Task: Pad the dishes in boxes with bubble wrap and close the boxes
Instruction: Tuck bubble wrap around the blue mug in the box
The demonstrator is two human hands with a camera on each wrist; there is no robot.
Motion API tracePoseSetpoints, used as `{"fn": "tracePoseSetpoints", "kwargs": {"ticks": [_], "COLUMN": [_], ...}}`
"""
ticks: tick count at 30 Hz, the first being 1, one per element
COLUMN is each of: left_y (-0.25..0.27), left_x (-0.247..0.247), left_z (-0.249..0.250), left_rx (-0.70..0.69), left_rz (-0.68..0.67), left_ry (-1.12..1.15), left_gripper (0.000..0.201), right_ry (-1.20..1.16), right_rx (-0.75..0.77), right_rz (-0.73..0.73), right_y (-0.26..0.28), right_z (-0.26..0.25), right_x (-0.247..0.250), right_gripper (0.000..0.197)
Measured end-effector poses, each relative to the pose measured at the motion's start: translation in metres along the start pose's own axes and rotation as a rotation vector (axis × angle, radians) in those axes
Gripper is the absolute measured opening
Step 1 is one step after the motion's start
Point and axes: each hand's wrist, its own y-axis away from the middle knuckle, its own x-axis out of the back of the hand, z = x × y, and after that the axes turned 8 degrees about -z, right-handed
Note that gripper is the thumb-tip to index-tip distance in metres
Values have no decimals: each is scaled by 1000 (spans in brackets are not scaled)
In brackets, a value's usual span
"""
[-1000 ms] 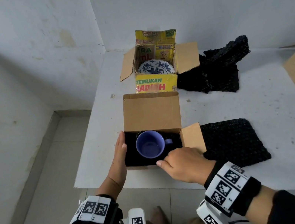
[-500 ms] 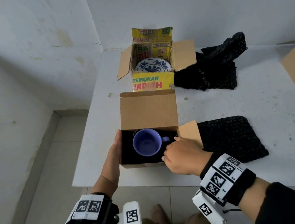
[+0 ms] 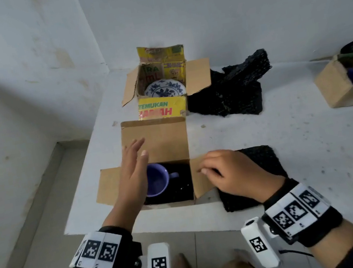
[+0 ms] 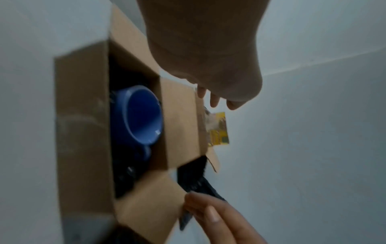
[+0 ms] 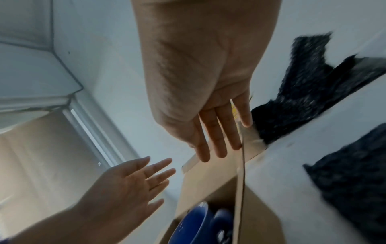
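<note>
While hovering flat over the blue mug in the box — left hand, fingers spread, gripping nothing; right hand (fingers extended) touching the right flap.

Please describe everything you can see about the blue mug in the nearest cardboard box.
The blue mug is glossy, ceramic by its look, blue inside and out, and empty. It stands upright with its mouth up and its small handle toward the person's right. It sits in the open brown cardboard box, on black bubble wrap lining the inside. The left hand hovers above its left rim, partly hiding it; contact cannot be told.
</note>
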Motion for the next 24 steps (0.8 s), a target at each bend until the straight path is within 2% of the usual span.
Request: {"fn": "tracePoseSetpoints", "kwargs": {"ticks": [3,5,8,12,14,16,20,24], "left_y": [-1,-2,-3,-6,-8,-9,-8,-8], "left_x": [-35,-62,-106,-164,-182,-194,-206,-212], "left_z": [41,61,75,69,57,41,14,3], "left_rx": [-85,-124,-101,53,176,288,589,729], "left_rz": [-132,-228,-358,-458,-413,-306,-62,12], "left_ry": [59,57,72,31,-57,-141,-257,-220], "left_gripper": [35,34,32,32,38,50,74,82], "right_ry": [-68,-88,-114,-213,-257,-294,-273,-260], "right_rx": [-152,-307,-561,-782,-845,-881,-893,-885], "right_rz": [128,159,131,-11,-71,-98,-133,-176], "right_y": [25,41,61,77,82,85,85,81], "right_z": [37,63,102,140,152,159,162,160], "right_x": [20,27,26,15,9,4,-4,-10], "right_gripper": [20,18,22,47,61,70,68,62]}}
